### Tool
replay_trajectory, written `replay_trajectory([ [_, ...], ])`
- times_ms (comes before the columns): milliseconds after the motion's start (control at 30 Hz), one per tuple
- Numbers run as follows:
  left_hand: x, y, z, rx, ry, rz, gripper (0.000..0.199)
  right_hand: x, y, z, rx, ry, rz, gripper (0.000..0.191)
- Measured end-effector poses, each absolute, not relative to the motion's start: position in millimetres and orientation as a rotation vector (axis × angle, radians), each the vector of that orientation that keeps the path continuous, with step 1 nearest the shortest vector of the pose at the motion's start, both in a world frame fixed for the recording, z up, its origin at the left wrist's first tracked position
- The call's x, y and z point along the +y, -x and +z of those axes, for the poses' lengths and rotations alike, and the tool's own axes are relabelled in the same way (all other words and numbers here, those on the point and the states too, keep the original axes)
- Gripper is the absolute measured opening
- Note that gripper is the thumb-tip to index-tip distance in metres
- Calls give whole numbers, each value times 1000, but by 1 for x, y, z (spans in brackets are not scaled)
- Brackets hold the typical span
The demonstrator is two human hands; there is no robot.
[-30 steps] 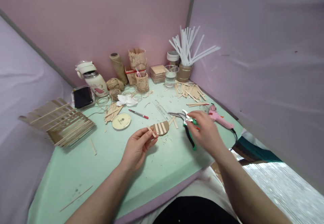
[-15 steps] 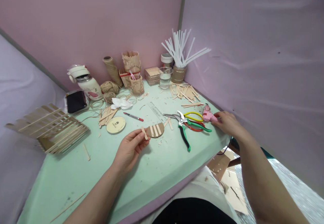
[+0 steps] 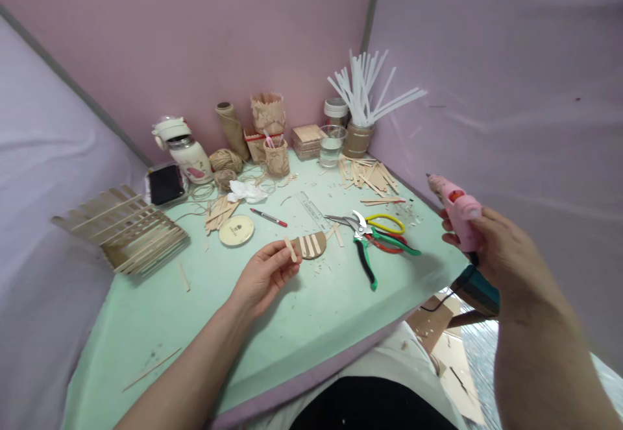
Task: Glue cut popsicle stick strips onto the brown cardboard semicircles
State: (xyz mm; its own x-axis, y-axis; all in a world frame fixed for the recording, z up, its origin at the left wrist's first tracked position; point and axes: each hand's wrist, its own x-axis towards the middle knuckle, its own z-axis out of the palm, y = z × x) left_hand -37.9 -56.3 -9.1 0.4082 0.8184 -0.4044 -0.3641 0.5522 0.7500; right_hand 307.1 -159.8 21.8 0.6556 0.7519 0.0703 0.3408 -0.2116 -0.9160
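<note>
Between the thumb and fingers of my left hand (image 3: 270, 271) is a short wooden craft stick (image 3: 291, 249). Right beside it is a brown cardboard disc (image 3: 317, 253) bearing three pale stick pieces in a row; whether my fingers also touch the disc I cannot tell. My right hand (image 3: 491, 245) is wrapped round a pink hot glue gun (image 3: 457, 213), raised above the table's right edge with its nozzle pointing up and left. Green-handled pruning shears (image 3: 365, 255) and scissors with yellow handles (image 3: 384, 224) lie between my hands.
A slatted stick basket (image 3: 146, 242) stands at the left. Along the back are a bottle (image 3: 189, 157), twine balls (image 3: 226, 161), a water cup (image 3: 331, 148) and a holder of white glue sticks (image 3: 359, 139). A ruler (image 3: 311, 209), pen (image 3: 267, 217) and round lid (image 3: 236, 230) lie mid-table.
My right hand has lifted the glue gun off the table and turned its nozzle up and left. My left hand still holds the craft stick by the disc. The view has shifted slightly.
</note>
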Motion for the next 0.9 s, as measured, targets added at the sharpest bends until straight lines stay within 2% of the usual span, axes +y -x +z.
replay_trajectory([
  [133, -56, 38, -10, 805, -583, 797, 22, -156, -260, 21, -703, 1494, 1054, 24],
  [233, -54, 40, -11, 796, -549, 804, 22, -153, -218, 11, -797, 1260, 1380, 37],
  [300, -52, 41, -12, 787, -532, 806, 21, -152, -195, 5, -864, 1162, 1451, 45],
  [467, -49, 45, -17, 728, -522, 801, 23, -151, -173, -2, -1023, 1124, 1279, 27],
  [733, -52, 43, -16, 731, -587, 746, 33, -162, -163, 5, -1427, 1278, 935, 35],
  [900, -53, 43, -19, 724, -646, 729, 29, -164, -154, 8, -1509, 1299, 811, 37],
])
